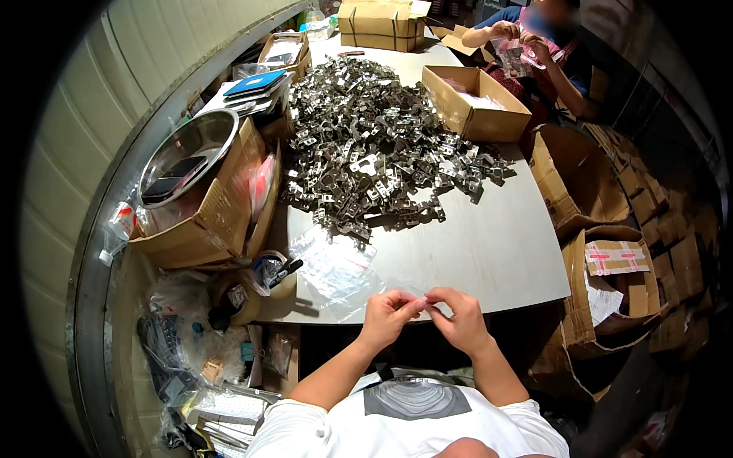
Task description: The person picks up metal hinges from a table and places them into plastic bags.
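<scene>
My left hand (388, 314) and my right hand (461, 316) meet at the front edge of the table, fingertips pinched close together. Between them a clear plastic bag (413, 291) shows faintly; the fingers hide most of it. Just left of my left hand, a loose stack of clear plastic bags (333, 267) lies flat on the white table (473, 252). Beyond my hands a large heap of shiny metal clips or brackets (374, 145) spreads over the tabletop.
At left stand a cardboard box (206, 229) with a steel bowl (221, 126), tape rolls (284, 284) and a black marker (286, 273). An open carton (489, 114) sits far right on the table. More cartons (580, 183) line the right side. A co-worker (546, 57) handles a bag.
</scene>
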`<state>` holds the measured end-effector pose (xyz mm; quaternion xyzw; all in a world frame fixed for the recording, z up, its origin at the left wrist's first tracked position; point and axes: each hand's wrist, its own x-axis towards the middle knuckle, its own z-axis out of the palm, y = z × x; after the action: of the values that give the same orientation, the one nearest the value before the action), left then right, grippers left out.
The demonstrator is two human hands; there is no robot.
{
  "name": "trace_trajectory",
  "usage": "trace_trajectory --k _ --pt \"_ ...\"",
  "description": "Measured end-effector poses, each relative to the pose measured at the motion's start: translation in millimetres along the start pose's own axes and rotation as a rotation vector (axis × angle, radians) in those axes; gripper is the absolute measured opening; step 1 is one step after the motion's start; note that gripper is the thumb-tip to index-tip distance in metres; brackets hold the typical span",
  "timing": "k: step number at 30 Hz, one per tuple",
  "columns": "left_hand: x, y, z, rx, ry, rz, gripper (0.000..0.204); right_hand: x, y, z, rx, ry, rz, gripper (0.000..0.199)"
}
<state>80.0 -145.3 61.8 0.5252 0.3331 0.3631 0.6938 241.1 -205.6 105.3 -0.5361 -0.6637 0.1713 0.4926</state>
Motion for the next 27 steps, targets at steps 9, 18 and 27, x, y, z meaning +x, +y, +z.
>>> trace_trajectory --k 9,18,27 --pt "-5.8 13.8 13.3 0.639 -0.045 0.278 0.016 -12.4 14.3 7.8 -0.233 0.045 -0.040 0.014" --pt "16.0 27.5 -33.4 0.713 0.394 0.323 0.008 5.9 6.1 -5.2 -0.371 -0.341 -0.269 0.014" --pt "10.9 38.9 -56.7 0.662 -0.473 0.202 0.035 128.3 85.0 29.2 -0.589 -0.172 0.453 0.079"
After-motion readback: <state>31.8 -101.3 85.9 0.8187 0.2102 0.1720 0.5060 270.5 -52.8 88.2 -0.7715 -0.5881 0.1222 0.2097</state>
